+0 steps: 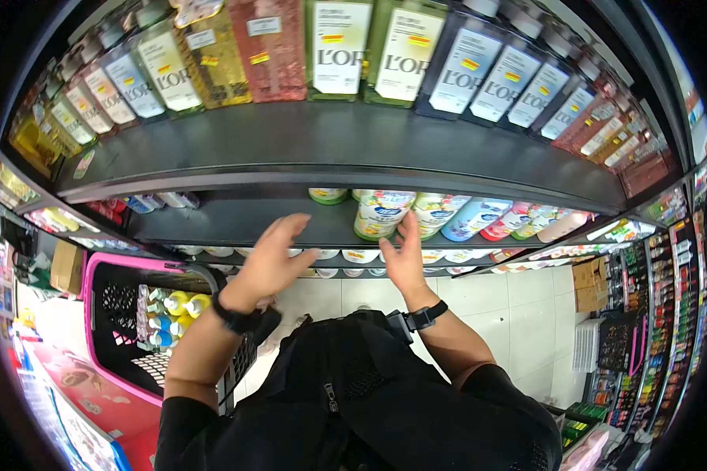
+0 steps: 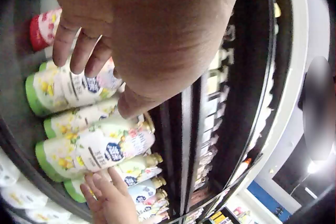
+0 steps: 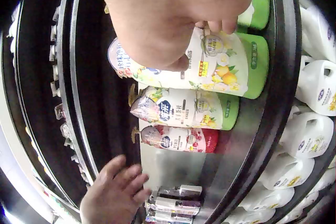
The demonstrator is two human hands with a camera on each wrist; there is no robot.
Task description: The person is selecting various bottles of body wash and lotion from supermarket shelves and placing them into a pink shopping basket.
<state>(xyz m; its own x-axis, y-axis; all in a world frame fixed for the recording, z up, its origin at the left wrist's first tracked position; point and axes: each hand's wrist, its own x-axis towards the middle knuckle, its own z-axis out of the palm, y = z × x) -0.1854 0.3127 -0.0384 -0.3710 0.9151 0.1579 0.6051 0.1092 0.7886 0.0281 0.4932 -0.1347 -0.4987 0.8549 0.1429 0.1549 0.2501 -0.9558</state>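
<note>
While under the shelf point(image 1: 346, 149), right hand point(image 1: 404, 259) against bottle point(image 1: 379, 216), basket point(image 1: 91, 314) nearby.

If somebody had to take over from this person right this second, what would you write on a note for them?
The left hand is open and holds nothing. It is in front of the middle shelf.
The right hand has its fingers wrapped round a green-bottomed bottle at the shelf's front edge.
Matching bottles lie in the row beside it. The pink basket on the left holds yellow-capped bottles.
Done: one bottle is in hand.
Left: that bottle sits partly over the shelf edge, neither settled in the row nor clear of the shelf.
</note>
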